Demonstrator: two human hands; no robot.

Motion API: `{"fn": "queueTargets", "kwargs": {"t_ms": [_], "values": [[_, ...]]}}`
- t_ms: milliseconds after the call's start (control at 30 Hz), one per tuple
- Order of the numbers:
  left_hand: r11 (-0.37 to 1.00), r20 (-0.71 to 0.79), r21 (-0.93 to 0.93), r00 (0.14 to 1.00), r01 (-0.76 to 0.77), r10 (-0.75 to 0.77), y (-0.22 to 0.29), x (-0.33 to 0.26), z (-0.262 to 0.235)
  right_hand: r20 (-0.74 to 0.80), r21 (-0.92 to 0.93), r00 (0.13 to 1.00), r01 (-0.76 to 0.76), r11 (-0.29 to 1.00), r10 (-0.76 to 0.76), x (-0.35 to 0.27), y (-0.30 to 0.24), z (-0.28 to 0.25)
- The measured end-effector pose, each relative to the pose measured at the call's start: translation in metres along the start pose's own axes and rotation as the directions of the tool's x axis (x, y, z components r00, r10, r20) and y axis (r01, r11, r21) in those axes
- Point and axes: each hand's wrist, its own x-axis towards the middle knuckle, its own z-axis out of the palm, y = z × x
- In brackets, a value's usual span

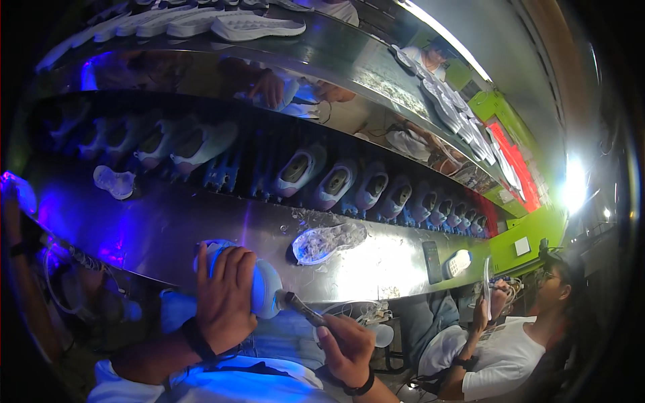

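Note:
My left hand (228, 292) is wrapped over a pale shoe (267, 290), which glows blue under the light and is held just off the near edge of the metal bench. My right hand (349, 346) grips the handle of a slim, dark-tipped brush (304, 310). Its tip meets the end of the shoe nearest that hand; the bristles are too small to make out. On the bench beyond, a shoe sole (328, 243) lies with crumpled, clear-looking material over it.
Behind the metal bench (262, 228), a row of pale shoes (336, 183) stands on a dark rack. A white sole (114, 183) lies at left. Loose soles (259, 28) line the upper shelf. A dark handset (432, 262) rests at right, near a seated co-worker (497, 349) holding a sole.

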Motion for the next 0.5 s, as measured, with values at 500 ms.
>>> {"fn": "queueTargets", "kwargs": {"t_ms": [500], "values": [[0.991, -0.05, -0.132, 0.999, -0.011, 0.004, -0.037, 0.037, -0.023, 0.132, 0.148, 0.961, 0.222, 0.964, -0.242, 0.084, 0.022, 0.018]]}}
